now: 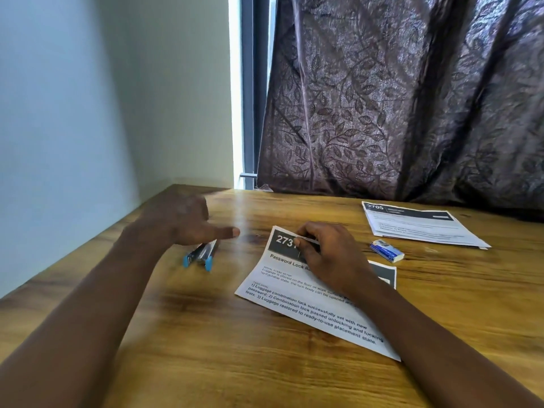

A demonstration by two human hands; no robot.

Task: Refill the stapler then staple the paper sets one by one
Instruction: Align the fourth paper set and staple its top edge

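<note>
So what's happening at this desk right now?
A person sits at a wooden table. The left hand, blurred and open, hovers over a blue stapler. The right hand pinches what looks like a staple strip above a printed paper set. A staple box and another paper set lie further right.

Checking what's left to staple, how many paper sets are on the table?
2: one white printed paper set under the right hand, another at the far right; more may be hidden.
</note>
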